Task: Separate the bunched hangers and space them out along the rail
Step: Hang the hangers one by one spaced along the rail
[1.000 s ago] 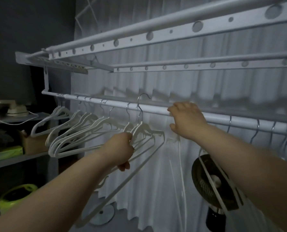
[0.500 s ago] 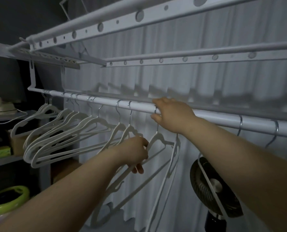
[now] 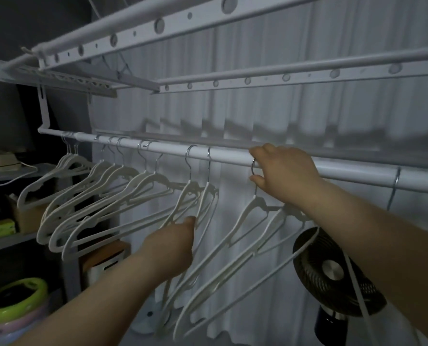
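Note:
A white rail [image 3: 227, 156] runs from the left down to the right under a ceiling drying rack. Several white hangers with metal hooks [image 3: 88, 196] hang bunched along its left part. My right hand [image 3: 282, 171] rests on the rail, thumb and fingers pinching the metal hook of one white hanger [image 3: 252, 216] that hangs apart from the bunch. My left hand [image 3: 173, 243] is below the rail, fingers curled on the shoulder of a pair of close-set hangers [image 3: 195, 196]. More metal hooks [image 3: 395, 181] hang at the far right.
Two upper perforated bars [image 3: 232, 81] run above the rail. White curtains [image 3: 257, 116] hang behind. A black standing fan [image 3: 332, 275] is at the lower right. Shelves with a cardboard box [image 3: 25, 216] and a green-lidded container [image 3: 13, 300] stand at the left.
My right hand has slid to the right along the rail with one hanger's hook, opening a gap. My left hand has dropped lower on the pair of hangers.

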